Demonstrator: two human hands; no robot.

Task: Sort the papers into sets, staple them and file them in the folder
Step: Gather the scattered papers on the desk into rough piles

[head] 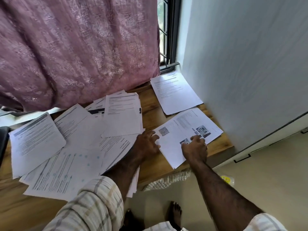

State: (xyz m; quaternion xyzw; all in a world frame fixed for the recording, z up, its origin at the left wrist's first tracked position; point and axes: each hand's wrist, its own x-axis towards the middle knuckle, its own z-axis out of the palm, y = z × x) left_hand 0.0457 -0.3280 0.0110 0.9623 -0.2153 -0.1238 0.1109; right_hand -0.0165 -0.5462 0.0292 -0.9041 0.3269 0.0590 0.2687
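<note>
A small stack of printed sheets with a QR code and photos (176,130) lies at the right end of the wooden table (151,104). My right hand (195,149) rests on this stack with its fingertips pressing near the photos. My left hand (147,143) touches the stack's left edge with spread fingers. A second neat stack of text pages (175,92) lies farther back by the window. A loose spread of several overlapping papers (70,140) covers the table's left and middle. No stapler or folder shows.
A pink curtain (75,47) hangs over the back of the table. A white wall (241,64) stands right of the table, with a barred window (166,30) beside it. Bubble wrap (168,180) and my bare feet (175,214) are on the floor below.
</note>
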